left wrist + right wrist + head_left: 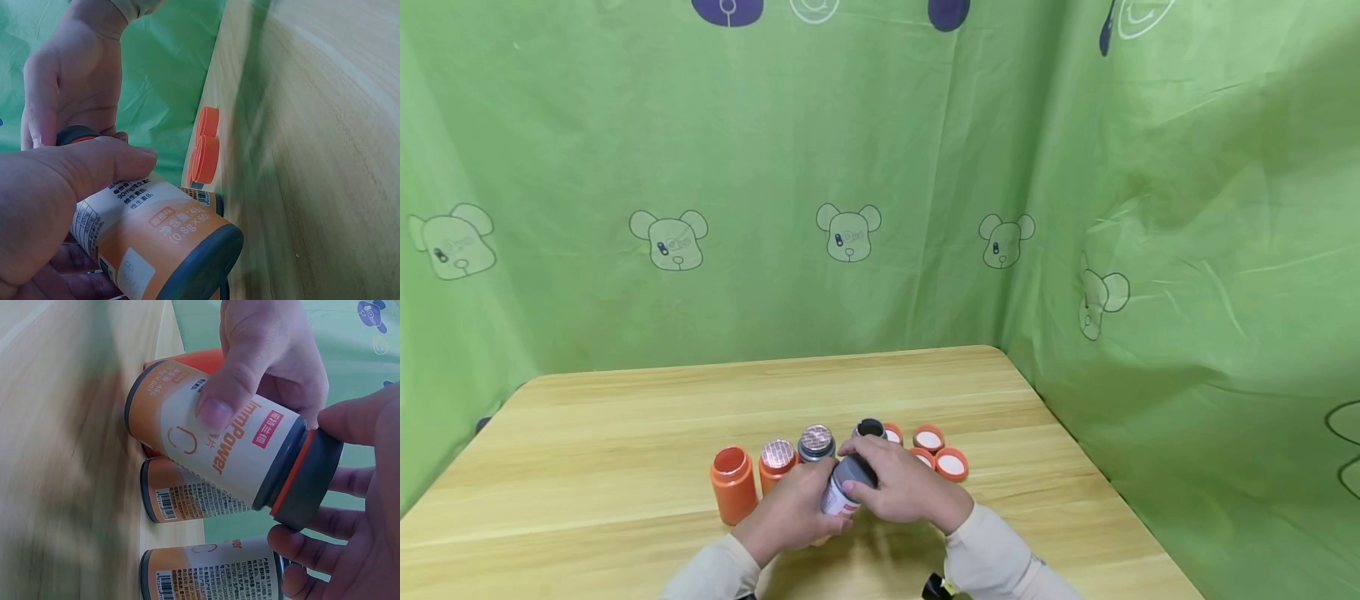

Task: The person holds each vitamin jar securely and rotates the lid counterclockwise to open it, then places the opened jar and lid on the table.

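My left hand (793, 508) grips the body of a supplement bottle (206, 440) with a dark base and an orange-and-white label. It is tilted above the table, its cap end towards my right hand (902, 482). The fingers and thumb of that hand hold the dark grey cap (309, 481) by its rim. An orange band shows under the cap, which sits on the bottle neck. In the head view, an open orange bottle (732, 492), a foil-topped orange bottle (777, 457), a foil-topped dark bottle (817, 442) and an uncapped dark bottle (870, 427) stand around my hands.
Several orange caps with white liners, such as the nearest cap (952, 464), lie right of the bottles. Everything rests on a wood-grain table (625, 467). Green curtains (760, 292) with bear prints hang behind and at the sides. A small black object (936, 587) shows by my right sleeve.
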Demonstrator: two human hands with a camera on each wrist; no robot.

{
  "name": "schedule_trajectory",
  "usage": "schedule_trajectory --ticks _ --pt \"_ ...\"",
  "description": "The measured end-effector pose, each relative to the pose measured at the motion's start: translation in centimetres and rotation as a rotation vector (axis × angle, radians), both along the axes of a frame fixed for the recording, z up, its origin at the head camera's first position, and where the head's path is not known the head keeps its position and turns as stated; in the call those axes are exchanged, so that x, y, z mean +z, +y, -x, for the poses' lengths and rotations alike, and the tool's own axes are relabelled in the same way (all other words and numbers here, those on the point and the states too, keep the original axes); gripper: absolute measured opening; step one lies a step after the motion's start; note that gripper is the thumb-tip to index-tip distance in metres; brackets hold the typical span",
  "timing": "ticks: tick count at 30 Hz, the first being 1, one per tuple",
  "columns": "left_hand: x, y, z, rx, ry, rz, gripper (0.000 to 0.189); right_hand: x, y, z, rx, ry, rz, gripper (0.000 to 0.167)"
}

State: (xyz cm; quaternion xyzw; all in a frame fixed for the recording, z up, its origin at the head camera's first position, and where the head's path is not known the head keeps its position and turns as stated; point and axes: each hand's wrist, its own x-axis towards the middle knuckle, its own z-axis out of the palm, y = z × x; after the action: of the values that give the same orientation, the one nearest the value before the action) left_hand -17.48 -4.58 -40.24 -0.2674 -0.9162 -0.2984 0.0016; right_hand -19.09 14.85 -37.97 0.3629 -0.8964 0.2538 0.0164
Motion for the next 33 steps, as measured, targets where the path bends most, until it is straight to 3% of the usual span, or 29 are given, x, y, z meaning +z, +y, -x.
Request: schedule_trajectory --ticks 13,21,28,33 --pt "0.15 0.31 -0.02 0.002 0.017 0.021 0.056 0.12 0.04 0.10 -0.041 -0.025 0.003 0.042" --pt "0.11 0.32 -0.05 -0.003 0.015 0.017 0.057 0.02 0.28 -0.11 0.002 0.002 -0.001 0.043" --pt "0.14 0.40 -0.05 0.000 0.022 0.028 0.058 -0.03 0.21 -0.03 -0.070 -0.016 -0.026 0.044" --pt "0.11 0.36 0.01 -0.009 0.037 0.022 0.056 -0.03 0.20 -0.01 -0.060 -0.028 -0.018 0.039"
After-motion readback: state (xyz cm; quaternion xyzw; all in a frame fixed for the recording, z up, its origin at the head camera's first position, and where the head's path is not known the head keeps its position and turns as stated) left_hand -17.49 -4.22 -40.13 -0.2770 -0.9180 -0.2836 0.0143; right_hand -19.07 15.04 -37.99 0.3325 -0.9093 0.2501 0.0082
